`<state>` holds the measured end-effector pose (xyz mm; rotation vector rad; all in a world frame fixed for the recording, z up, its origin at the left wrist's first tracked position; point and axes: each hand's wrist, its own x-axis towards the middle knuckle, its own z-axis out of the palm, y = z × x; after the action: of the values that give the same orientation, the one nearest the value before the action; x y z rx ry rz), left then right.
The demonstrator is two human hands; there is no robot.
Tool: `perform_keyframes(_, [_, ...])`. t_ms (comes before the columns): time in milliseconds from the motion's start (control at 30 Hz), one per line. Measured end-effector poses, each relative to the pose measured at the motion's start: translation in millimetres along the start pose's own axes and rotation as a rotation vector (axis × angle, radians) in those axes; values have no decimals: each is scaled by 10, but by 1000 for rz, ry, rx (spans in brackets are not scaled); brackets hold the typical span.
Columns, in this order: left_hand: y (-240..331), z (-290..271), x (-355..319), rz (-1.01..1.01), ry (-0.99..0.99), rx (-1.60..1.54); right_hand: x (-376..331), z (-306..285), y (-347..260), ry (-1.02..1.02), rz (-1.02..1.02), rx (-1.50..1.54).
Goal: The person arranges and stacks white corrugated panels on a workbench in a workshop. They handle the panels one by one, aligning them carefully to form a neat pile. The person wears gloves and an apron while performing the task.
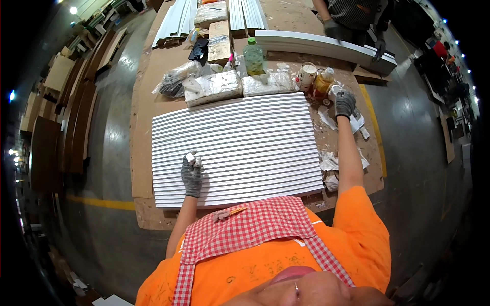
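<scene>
Head view: a row of white slats (235,153) is found laid side by side on the brown-covered worktable (142,168), directly before the wearer; clock positions are taken from its centre. At 8 o'clock the gloved left hand (192,176) is placed over the slats; its fingers are bent and white material is seen at the tips, but whether it is grasped or wrapped on cannot be told. At 2 o'clock, off the slats, the gloved right hand (345,104) is held with fingers curled beside a white wad (334,92); a grasp cannot be confirmed.

Risks, as judged: the amber bottle (321,86) and the can (307,74), both near that hand between 1 and 2 o'clock, could be toppled by a stray sweep, and the slats stained. Alignment could be lost if the slats are pushed sideways by the left hand or nudged by the checked apron (255,219) at 6 o'clock. Grit could be carried over from crumpled scraps (329,161) at 3 o'clock.

Markings: reddish patches are noted on the can; whether print or stain cannot be determined. Dark scrawl is borne by the orange shirt (245,265), but no wording is made out. No brand is identified.
</scene>
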<state>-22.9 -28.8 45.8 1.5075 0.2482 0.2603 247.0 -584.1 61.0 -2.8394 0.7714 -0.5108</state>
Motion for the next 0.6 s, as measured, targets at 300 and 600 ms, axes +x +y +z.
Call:
perform_keyframes(300, [42, 113, 67, 69, -35, -24, -431, -238, 10, 99, -295, 646])
perform_keyframes(600, [690, 1356, -208, 163, -390, -79, -2862, -1214, -1386, -1485, -94, 1597])
